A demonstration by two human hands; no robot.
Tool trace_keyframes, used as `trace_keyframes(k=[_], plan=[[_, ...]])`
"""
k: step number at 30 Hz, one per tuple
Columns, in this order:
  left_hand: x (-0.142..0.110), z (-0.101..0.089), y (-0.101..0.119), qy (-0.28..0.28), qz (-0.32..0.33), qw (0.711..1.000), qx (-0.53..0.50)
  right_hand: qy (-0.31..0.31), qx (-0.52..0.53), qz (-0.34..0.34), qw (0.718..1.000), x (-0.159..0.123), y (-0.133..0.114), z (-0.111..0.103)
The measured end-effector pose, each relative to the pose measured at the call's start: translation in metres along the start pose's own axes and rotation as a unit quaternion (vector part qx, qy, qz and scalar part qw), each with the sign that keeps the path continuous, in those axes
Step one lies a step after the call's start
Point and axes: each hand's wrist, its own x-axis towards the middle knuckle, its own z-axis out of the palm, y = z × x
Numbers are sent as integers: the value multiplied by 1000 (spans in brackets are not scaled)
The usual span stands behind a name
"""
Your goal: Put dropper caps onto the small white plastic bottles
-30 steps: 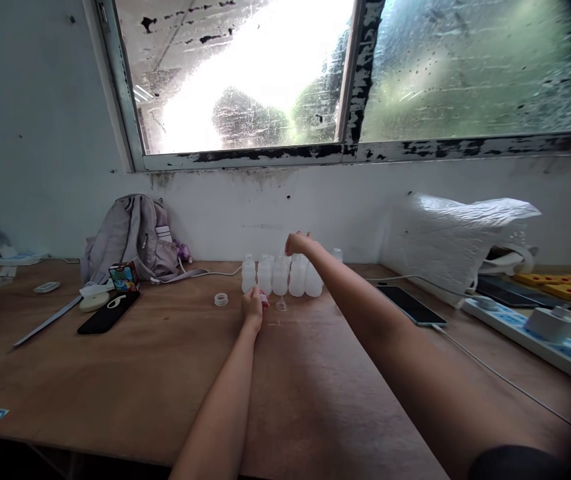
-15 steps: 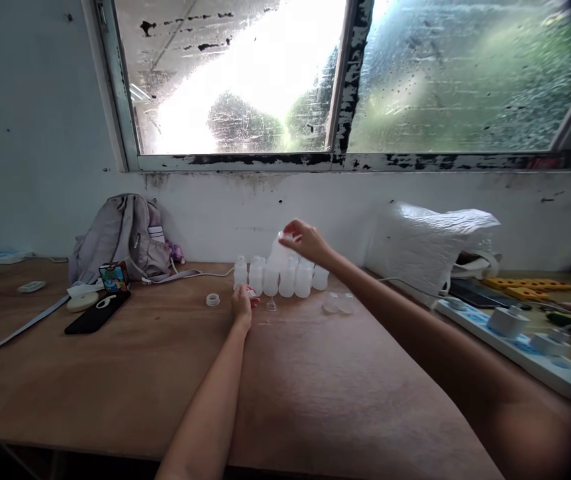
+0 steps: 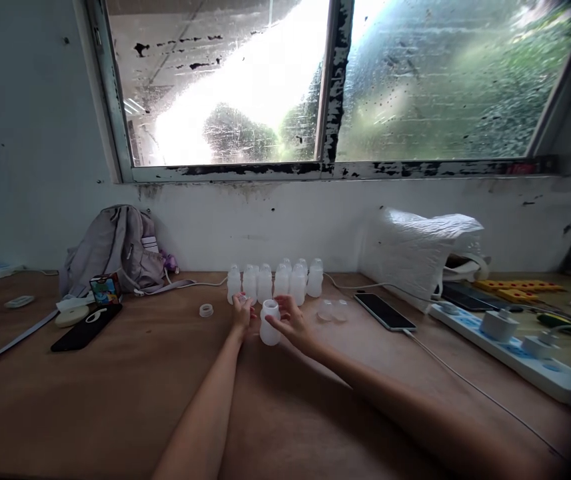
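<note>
My right hand (image 3: 291, 323) grips a translucent white baby bottle (image 3: 270, 330) by its side. The bottle is upright, its open neck uncovered. Beside it, the fingers of my left hand (image 3: 242, 313) are closed on a small translucent piece (image 3: 248, 299), too covered to make out. Behind both hands stands a row of several capped bottles (image 3: 264, 283). To the left of my left hand a white collar ring (image 3: 206, 310) lies on the table. Two clear round discs (image 3: 332, 311) lie to the right of my right hand.
A charging phone (image 3: 385, 312) and a power strip (image 3: 505, 347) are to the right, with cables across the table (image 3: 115, 413). A padded silver bag (image 3: 410, 253) stands behind them. At left are a grey backpack (image 3: 115, 250), a black case (image 3: 86, 328) and a metal ruler (image 3: 18, 339).
My right hand has come down from above the row to the front, now around an open bottle. The small clear piece on the table by my left hand no longer shows there.
</note>
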Motion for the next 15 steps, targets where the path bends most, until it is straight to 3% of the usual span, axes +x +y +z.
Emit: trace_keyframes(k=[4, 6, 12, 15], plan=[[-2, 4, 1, -13, 8, 1000, -10, -104, 39, 24, 994, -12, 10, 10], [-5, 5, 7, -26, 15, 999, -15, -126, 33, 30, 991, -14, 13, 11], [-27, 26, 38, -45, 39, 998, -29, -100, 25, 49, 993, -11, 25, 11], [-46, 40, 46, -82, 74, 994, -17, -65, 26, 50, 996, -10, 36, 12]])
